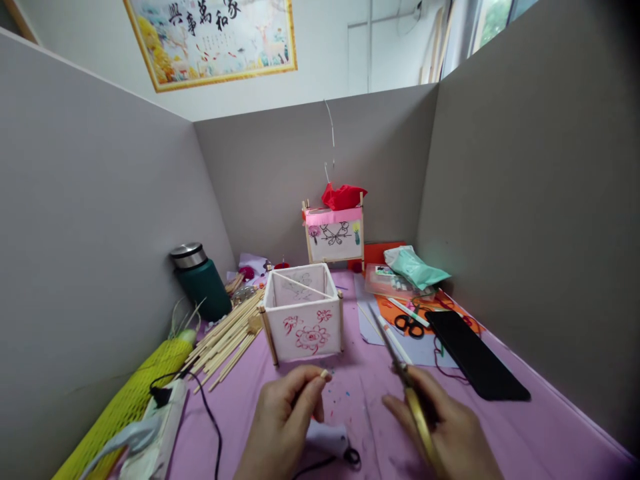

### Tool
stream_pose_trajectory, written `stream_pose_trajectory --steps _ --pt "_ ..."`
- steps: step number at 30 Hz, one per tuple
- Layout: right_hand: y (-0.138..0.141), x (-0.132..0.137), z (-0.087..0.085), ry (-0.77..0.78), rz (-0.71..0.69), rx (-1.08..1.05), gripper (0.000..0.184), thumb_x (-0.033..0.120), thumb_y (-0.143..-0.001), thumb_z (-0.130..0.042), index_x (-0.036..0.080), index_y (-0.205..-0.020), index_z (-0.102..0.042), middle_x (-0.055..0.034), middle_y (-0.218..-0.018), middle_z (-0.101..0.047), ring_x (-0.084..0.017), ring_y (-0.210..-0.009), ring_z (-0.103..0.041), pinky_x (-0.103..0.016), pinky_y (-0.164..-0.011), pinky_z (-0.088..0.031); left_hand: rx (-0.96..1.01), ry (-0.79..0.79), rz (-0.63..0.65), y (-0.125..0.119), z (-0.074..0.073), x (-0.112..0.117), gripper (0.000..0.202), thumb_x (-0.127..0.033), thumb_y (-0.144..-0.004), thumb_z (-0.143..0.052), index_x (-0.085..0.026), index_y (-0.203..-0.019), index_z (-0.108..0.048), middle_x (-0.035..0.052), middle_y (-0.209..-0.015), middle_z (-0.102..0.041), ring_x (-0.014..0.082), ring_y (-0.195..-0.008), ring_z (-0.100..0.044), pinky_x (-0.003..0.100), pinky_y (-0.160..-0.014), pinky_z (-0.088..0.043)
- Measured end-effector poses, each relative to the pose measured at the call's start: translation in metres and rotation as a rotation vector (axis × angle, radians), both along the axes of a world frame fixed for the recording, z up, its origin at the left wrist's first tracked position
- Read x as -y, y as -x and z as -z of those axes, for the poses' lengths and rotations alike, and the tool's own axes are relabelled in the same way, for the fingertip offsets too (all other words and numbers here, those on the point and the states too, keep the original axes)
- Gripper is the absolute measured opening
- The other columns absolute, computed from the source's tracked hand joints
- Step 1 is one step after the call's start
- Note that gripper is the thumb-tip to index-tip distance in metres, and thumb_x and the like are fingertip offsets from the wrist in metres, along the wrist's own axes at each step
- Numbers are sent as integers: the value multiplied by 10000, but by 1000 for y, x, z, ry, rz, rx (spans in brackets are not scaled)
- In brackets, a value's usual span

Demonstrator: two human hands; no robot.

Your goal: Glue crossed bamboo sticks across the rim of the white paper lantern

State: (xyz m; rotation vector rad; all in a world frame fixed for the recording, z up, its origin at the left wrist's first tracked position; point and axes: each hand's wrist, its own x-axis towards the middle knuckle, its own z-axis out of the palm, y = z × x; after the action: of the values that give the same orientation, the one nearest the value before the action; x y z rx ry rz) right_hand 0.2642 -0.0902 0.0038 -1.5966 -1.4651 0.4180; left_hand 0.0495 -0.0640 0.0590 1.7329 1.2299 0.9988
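A small pale piece, apparently wooden (pixel 325 374), is pinched between thumb and forefinger of the person's left hand (pixel 287 417), just in front of the white, open-topped square box with red flower drawings (pixel 303 337). The right hand (pixel 440 423) is closed around a long dark-bladed tool with a gold-coloured handle (pixel 407 383), blade pointing away from the person. The box stands upright on the pink-purple covered desk (pixel 240 397). To its left I observe loose pale wooden sticks (pixel 227 340); to the right lies a black rectangular phone (pixel 477 357).
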Motion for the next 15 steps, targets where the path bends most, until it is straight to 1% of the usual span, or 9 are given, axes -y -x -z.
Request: stream_pose_trajectory --steps 2,3,5,7,8,10,12,13,15 --pt "-20 -5 -3 138 127 131 432 558 -749 -574 246 -1048 -570 -38 -840 -696 -221 -733 -656 -267 -615 -484 73 58 -11 1 -4 1 375 -486 -854 -482 -152 -922 -639 -13 -571 -527 78 -468 -410 190 -440 -296" --pt "-29 -8 -2 207 147 218 415 541 -766 -548 255 -1066 -568 -50 -892 -702 -243 -773 -659 -291 -625 -482 119 90 -15 1 -6 2 394 -494 -844 -494 -146 -969 -629 -16 -570 -526 69 -441 -389 188 -412 -270" --pt "-42 -13 5 287 148 377 383 439 -798 -504 249 -1127 -556 -82 -1030 -687 -278 -895 -648 -334 -688 -478 223 156 -15 2 -8 3 424 -500 -825 -521 -138 -1029 -605 -22 -576 -529 50 -403 -353 179 -380 -232" --pt "-49 -16 16 302 115 477 400 330 -804 -468 211 -1179 -543 -118 -1141 -647 -294 -998 -618 -364 -760 -467 324 195 -6 3 -10 3 404 -486 -819 -546 -142 -1025 -595 -24 -599 -543 31 -392 -339 168 -377 -217" --pt "-50 -17 21 299 99 508 413 301 -806 -454 190 -1194 -539 -134 -1162 -635 -299 -1017 -610 -374 -775 -462 378 206 -4 4 -11 2 377 -471 -824 -553 -149 -1017 -591 -25 -618 -551 23 -394 -340 162 -379 -212" --pt "-51 -16 25 293 74 561 403 281 -810 -444 167 -1178 -564 -155 -1103 -654 -310 -971 -624 -391 -756 -464 499 212 -6 7 -15 1 315 -430 -840 -560 -165 -1009 -582 -34 -643 -551 8 -396 -337 150 -377 -194" --pt "-47 -14 17 254 71 605 340 277 -793 -477 176 -1078 -633 -156 -994 -677 -317 -890 -639 -400 -729 -465 633 220 -8 8 -22 0 270 -385 -840 -581 -170 -1004 -577 -46 -645 -543 -6 -391 -317 141 -372 -174" --pt "-43 -13 9 225 73 611 292 277 -778 -500 185 -1000 -667 -150 -940 -680 -315 -850 -641 -403 -724 -464 697 231 -11 8 -26 -1 263 -367 -832 -597 -166 -1001 -576 -49 -642 -542 -11 -386 -306 138 -369 -167" --pt "-27 -8 -15 154 22 549 222 298 -775 -525 207 -880 -698 -128 -893 -675 -292 -797 -637 -393 -722 -464 809 260 -14 6 -34 -3 272 -339 -809 -630 -154 -1000 -574 -48 -636 -547 -16 -381 -303 134 -370 -172"
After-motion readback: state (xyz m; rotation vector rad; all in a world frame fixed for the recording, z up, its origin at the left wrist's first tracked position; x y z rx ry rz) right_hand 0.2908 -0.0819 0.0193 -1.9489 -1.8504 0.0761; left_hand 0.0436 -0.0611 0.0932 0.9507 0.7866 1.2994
